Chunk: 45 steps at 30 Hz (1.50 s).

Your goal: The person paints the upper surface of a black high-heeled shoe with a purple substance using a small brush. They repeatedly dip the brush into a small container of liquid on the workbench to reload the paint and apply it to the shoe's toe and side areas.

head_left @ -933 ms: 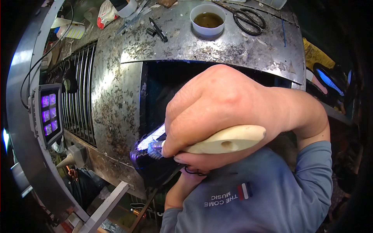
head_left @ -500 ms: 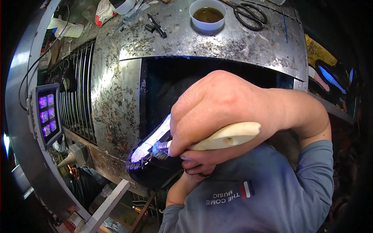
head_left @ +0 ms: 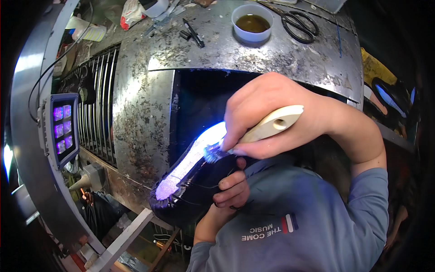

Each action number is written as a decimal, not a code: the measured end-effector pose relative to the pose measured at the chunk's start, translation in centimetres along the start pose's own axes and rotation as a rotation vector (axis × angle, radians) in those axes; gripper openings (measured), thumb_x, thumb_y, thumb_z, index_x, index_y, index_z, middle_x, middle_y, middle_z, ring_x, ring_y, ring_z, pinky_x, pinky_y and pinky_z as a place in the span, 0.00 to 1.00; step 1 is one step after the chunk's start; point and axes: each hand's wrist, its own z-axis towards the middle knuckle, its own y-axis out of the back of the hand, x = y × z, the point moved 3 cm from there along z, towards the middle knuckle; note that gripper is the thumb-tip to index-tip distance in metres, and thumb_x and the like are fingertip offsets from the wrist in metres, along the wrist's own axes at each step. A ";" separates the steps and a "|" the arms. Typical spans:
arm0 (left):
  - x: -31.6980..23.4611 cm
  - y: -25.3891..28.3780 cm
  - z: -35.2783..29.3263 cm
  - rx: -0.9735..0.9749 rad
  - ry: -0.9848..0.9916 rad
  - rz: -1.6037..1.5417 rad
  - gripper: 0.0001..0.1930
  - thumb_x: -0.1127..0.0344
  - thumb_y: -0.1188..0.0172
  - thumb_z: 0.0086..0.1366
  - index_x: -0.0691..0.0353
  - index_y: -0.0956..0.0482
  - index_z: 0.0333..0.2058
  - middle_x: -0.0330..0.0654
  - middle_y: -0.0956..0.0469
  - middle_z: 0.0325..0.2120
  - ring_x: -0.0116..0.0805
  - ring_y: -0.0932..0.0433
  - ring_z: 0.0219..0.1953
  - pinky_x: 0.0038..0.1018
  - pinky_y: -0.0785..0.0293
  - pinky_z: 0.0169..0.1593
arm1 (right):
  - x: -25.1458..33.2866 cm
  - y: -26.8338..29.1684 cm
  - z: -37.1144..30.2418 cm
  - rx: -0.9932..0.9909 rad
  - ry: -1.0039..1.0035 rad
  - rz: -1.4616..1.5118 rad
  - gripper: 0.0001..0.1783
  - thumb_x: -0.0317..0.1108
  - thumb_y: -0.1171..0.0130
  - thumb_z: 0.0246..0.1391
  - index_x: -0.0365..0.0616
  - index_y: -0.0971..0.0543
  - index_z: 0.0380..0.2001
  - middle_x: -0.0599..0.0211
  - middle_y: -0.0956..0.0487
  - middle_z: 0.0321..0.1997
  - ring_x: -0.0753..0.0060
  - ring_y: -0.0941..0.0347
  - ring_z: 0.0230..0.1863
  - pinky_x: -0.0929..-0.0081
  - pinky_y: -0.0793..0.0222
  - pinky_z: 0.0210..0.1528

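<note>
A black shoe upper [head_left: 192, 199] lies sole side up in front of my body. Its pale underside [head_left: 186, 165] glows blue-white and violet, with gathered edges around the toe. My left hand [head_left: 233, 188] grips the near side of the shoe, its fingers curled against it and the palm hidden. My right hand [head_left: 272, 106] closes around the pale handle of a brush [head_left: 280, 123]. The blue-lit bristles [head_left: 212, 153] touch the edge of the glowing underside, about midway along the shoe.
A lamp with violet lights [head_left: 63, 129] stands at the left. On the stained metal bench [head_left: 136, 118] are a white bowl of brownish liquid [head_left: 252, 25], black scissors [head_left: 300, 27] and a black marker [head_left: 194, 34]. A dark opening [head_left: 199, 99] lies beyond the shoe.
My right hand and the brush have moved up and right along the shoe's edge, exposing more of the underside and my left fingers. The whole view has shifted slightly.
</note>
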 end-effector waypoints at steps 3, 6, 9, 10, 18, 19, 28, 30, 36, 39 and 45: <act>-1.4 -2.0 -1.9 -0.166 -0.053 0.250 0.30 0.57 0.52 0.78 0.72 0.44 0.68 0.52 0.21 0.39 0.42 0.16 0.30 0.27 0.18 0.26 | -0.4 0.6 -0.3 -0.049 -0.030 -0.049 0.06 0.32 0.30 0.52 0.44 0.14 0.34 0.63 0.15 0.32 0.59 0.17 0.36 0.66 0.21 0.40; -3.6 -6.6 -4.2 -0.491 -0.053 0.506 0.44 0.33 0.57 0.74 0.73 0.37 0.66 0.55 0.23 0.40 0.51 0.18 0.39 0.39 0.27 0.35 | -0.4 1.3 -0.7 -0.115 -0.056 -0.019 0.09 0.33 0.29 0.54 0.42 0.13 0.37 0.62 0.14 0.33 0.64 0.16 0.36 0.69 0.22 0.40; -4.1 -10.7 -6.0 -0.771 -0.422 0.851 0.42 0.35 0.50 0.71 0.68 0.37 0.68 0.54 0.23 0.52 0.51 0.19 0.47 0.49 0.23 0.51 | -0.4 2.1 -1.2 -0.168 -0.092 -0.055 0.11 0.33 0.28 0.53 0.42 0.13 0.39 0.62 0.14 0.34 0.67 0.17 0.36 0.71 0.23 0.40; -4.0 -11.9 -7.0 -0.833 -0.563 0.991 0.43 0.36 0.46 0.69 0.66 0.38 0.69 0.54 0.23 0.56 0.51 0.20 0.51 0.50 0.24 0.57 | -0.4 2.3 -1.4 -0.180 -0.100 -0.064 0.11 0.33 0.28 0.53 0.42 0.13 0.39 0.63 0.14 0.34 0.67 0.17 0.36 0.71 0.23 0.40; -11.0 -25.0 -6.7 -1.352 -0.503 1.983 0.31 0.61 0.25 0.56 0.69 0.25 0.54 0.48 0.17 0.45 0.39 0.15 0.43 0.34 0.19 0.52 | -0.2 2.8 -2.8 -0.247 -0.154 -0.078 0.11 0.33 0.27 0.51 0.42 0.12 0.38 0.62 0.14 0.34 0.67 0.17 0.35 0.71 0.23 0.40; -12.7 -26.8 -7.0 -1.399 -0.499 2.101 0.30 0.61 0.24 0.55 0.69 0.25 0.53 0.47 0.17 0.44 0.37 0.16 0.43 0.32 0.19 0.50 | -0.2 2.9 -3.0 -0.261 -0.157 -0.077 0.11 0.33 0.27 0.51 0.42 0.12 0.38 0.62 0.14 0.34 0.67 0.17 0.35 0.71 0.23 0.40; -27.3 -37.3 -2.2 -1.415 -0.899 2.373 0.26 0.60 0.23 0.57 0.73 0.20 0.48 0.45 0.16 0.38 0.35 0.17 0.33 0.27 0.20 0.41 | -1.2 3.9 -4.0 -0.327 -0.235 -0.078 0.11 0.27 0.26 0.49 0.40 0.13 0.38 0.60 0.13 0.35 0.66 0.16 0.35 0.72 0.21 0.40; -31.3 -38.6 -0.9 -1.435 -0.951 2.252 0.27 0.62 0.22 0.56 0.75 0.20 0.48 0.48 0.16 0.40 0.37 0.17 0.35 0.30 0.20 0.43 | -1.3 4.1 -4.0 -0.362 -0.270 -0.055 0.11 0.26 0.26 0.49 0.40 0.13 0.39 0.59 0.13 0.36 0.65 0.16 0.36 0.72 0.21 0.40; -45.8 -45.2 -1.0 -1.599 -1.147 2.699 0.38 0.52 0.18 0.48 0.73 0.19 0.53 0.52 0.15 0.45 0.42 0.17 0.44 0.33 0.22 0.53 | -1.6 5.1 -4.1 -0.456 -0.359 -0.101 0.12 0.25 0.27 0.50 0.39 0.13 0.40 0.59 0.13 0.37 0.65 0.16 0.37 0.72 0.21 0.42; -49.6 -46.1 0.5 -1.787 -1.065 2.895 0.39 0.46 0.21 0.49 0.73 0.18 0.52 0.55 0.15 0.48 0.49 0.16 0.48 0.38 0.23 0.56 | -2.0 5.3 -4.5 -0.496 -0.378 -0.120 0.13 0.25 0.27 0.51 0.39 0.13 0.42 0.60 0.13 0.38 0.65 0.16 0.38 0.72 0.21 0.43; -55.0 -46.4 -0.6 -2.173 -1.034 3.132 0.47 0.29 0.29 0.52 0.72 0.18 0.54 0.62 0.18 0.51 0.57 0.19 0.54 0.42 0.26 0.60 | -3.2 5.1 -4.8 -0.540 -0.287 -0.176 0.12 0.29 0.28 0.55 0.42 0.13 0.43 0.63 0.13 0.39 0.67 0.16 0.41 0.71 0.22 0.44</act>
